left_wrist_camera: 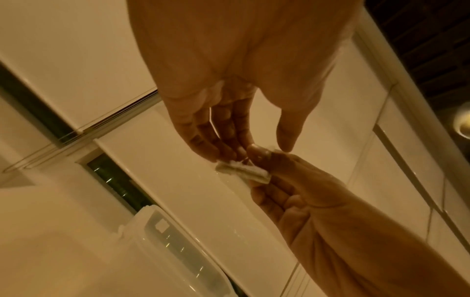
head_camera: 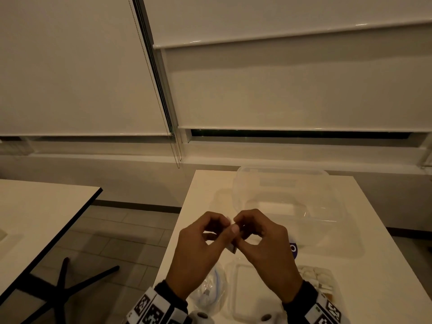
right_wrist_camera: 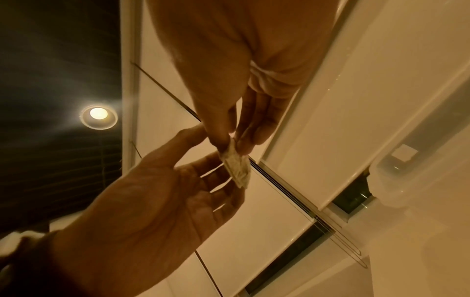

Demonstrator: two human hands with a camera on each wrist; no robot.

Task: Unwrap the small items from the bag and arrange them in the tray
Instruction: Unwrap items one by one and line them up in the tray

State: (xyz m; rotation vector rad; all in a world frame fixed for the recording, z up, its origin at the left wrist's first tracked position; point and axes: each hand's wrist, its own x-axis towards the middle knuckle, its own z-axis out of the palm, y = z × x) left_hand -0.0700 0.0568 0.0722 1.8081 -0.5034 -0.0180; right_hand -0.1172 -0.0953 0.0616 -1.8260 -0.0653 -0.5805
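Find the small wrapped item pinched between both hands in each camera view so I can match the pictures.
Head: the small pale wrapped item sits centre, low, between the left hand and right hand.
Left wrist: right of centre, at the fingertips.
Right wrist: centre, below the right thumb.
Shared landmark: the clear plastic container, lower left in the left wrist view, right edge in the right wrist view.

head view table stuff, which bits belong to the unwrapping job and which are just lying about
Job:
small wrapped item, pinched by both hands, left and right
shallow clear plastic tray
crumpled clear plastic bag
small white pieces, right of the tray

Lying about:
large clear plastic box
second white table
black chair base
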